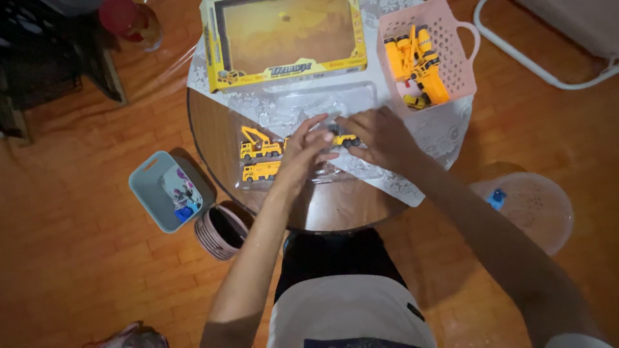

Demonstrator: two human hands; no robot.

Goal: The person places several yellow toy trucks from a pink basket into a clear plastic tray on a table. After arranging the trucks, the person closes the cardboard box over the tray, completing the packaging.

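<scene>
Both hands meet at the tabletop (335, 206) centre: the left hand (308, 147) and right hand (380, 136) pinch a small yellow truck (347, 139) over the clear plastic tray (309, 109). Two more yellow trucks (260, 158) lie at nine o'clock; a pink basket (451, 38) sits at one o'clock.

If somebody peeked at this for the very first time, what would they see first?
Probably the two hands, left hand and right hand, meeting in the middle of the round table over a small yellow toy truck. Just left of them sit a yellow crane truck and another yellow truck in a clear plastic tray. Up right, a pink basket holds more yellow vehicles, beside a big yellow toy box.
</scene>
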